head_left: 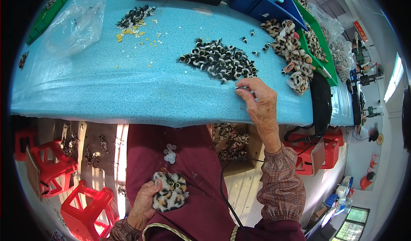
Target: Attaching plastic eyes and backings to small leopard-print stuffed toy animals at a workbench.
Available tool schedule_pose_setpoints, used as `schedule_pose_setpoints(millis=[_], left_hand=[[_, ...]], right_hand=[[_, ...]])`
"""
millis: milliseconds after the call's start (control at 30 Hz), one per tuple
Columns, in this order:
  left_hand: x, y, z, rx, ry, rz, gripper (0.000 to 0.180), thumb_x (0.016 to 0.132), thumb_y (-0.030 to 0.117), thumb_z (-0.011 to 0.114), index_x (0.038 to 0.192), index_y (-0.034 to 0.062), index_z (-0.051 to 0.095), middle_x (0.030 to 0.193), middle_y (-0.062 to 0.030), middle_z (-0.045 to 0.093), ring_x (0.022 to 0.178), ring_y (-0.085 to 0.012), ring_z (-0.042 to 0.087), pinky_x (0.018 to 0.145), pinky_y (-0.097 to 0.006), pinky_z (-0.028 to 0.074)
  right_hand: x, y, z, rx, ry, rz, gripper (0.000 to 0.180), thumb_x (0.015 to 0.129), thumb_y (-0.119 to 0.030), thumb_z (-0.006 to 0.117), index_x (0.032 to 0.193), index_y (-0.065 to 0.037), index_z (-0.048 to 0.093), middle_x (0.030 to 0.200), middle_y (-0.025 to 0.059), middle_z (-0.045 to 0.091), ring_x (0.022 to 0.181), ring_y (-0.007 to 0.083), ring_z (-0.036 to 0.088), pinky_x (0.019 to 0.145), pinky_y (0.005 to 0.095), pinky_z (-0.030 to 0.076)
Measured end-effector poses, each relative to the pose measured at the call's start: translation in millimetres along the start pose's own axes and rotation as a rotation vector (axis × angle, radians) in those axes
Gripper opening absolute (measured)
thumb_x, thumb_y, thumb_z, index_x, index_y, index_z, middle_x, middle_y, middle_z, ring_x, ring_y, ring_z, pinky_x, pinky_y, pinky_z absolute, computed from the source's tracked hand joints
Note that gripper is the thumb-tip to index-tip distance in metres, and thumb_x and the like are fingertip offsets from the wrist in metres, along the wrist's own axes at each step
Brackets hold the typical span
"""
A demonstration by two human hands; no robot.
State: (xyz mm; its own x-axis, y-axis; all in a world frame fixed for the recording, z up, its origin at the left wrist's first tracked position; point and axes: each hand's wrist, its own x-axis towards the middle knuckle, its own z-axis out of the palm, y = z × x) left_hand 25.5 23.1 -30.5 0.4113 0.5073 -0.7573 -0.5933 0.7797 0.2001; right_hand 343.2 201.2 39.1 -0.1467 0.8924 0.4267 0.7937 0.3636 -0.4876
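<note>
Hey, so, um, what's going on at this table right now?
A person's left hand holds a spotted plush piece with two yellow-ringed eyes over their maroon lap. Their right hand, thumb and forefinger close together, is at the near edge of a black-and-white pile of small parts on the blue tabletop; whether it holds anything is too small to tell.

a furry plush piece (166,198), white with black and tan patches, lies on the dark red apron (141,155) at the near side, its left edge held by the left hand (145,197). it is roughly a rounded square, with two round, yellowish-ringed, dark-centred eyes (171,183) by its far edge. right of centre on the blue worktop (107,91), small black-and-white pieces (222,61) lie jumbled in a low, loose heap, a few strays beyond its far right side.
</note>
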Motion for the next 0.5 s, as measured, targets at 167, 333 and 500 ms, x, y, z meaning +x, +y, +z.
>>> schedule_pose_setpoints(millis=[167, 333, 500], left_hand=[[-0.7, 0.4, -1.7, 0.058, -0.012, 0.047, 0.03, 0.09, 0.02, 0.058, 0.109, -0.0033, 0.057, 0.1, -0.0118, 0.066, 0.086, -0.0208, 0.065, 0.08, -0.032, 0.053], [4.0, 4.9, 11.2, -0.018, 0.015, -0.064, 0.029, 0.092, 0.024, 0.057, 0.103, -0.0032, 0.06, 0.098, -0.0111, 0.067, 0.085, -0.0192, 0.067, 0.078, -0.031, 0.055], [-5.0, 4.5, 19.1, -0.066, 0.032, -0.086, 0.03, 0.093, 0.025, 0.056, 0.101, -0.0031, 0.061, 0.097, -0.0112, 0.067, 0.083, -0.0178, 0.067, 0.076, -0.029, 0.056]], right_hand=[[-14.2, -24.2, -11.7, 0.531, 0.079, 0.372, 0.009, 0.085, 0.001, 0.058, 0.093, 0.0, 0.063, 0.079, 0.0056, 0.062, 0.066, 0.0105, 0.055, 0.061, 0.024, 0.045], [-60.3, -72.9, -2.6, 0.894, -0.065, 0.472, 0.015, 0.084, 0.005, 0.055, 0.097, 0.005, 0.063, 0.085, 0.0106, 0.064, 0.065, 0.0114, 0.056, 0.061, 0.0226, 0.047], [-101.4, -107.3, 36.9, 1.143, -0.532, 0.678, 0.016, 0.079, 0.009, 0.062, 0.095, 0.005, 0.065, 0.085, 0.0098, 0.064, 0.071, 0.0119, 0.062, 0.063, 0.0217, 0.05]])
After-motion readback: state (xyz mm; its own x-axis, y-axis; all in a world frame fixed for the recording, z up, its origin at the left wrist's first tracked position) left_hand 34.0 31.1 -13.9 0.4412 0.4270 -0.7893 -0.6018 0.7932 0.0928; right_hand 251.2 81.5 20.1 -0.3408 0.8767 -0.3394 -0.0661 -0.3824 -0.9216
